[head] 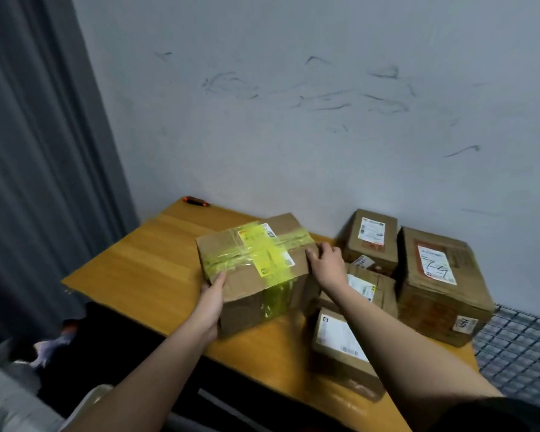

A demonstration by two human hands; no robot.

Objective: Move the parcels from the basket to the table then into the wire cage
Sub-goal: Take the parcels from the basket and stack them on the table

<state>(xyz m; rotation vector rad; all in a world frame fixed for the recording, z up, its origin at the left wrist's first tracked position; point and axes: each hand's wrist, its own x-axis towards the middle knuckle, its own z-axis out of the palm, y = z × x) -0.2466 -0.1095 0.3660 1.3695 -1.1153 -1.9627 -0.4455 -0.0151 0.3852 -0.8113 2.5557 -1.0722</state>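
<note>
Taped parcel (pixel 256 269) between both hands' fingers (pixel 313 255)

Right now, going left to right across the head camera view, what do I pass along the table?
Grey curtain → orange-black tool → left hand → yellow-taped box → right hand → large box → wire cage.

Dim bluish light, soft overall blur, wide-angle bending at edges
</note>
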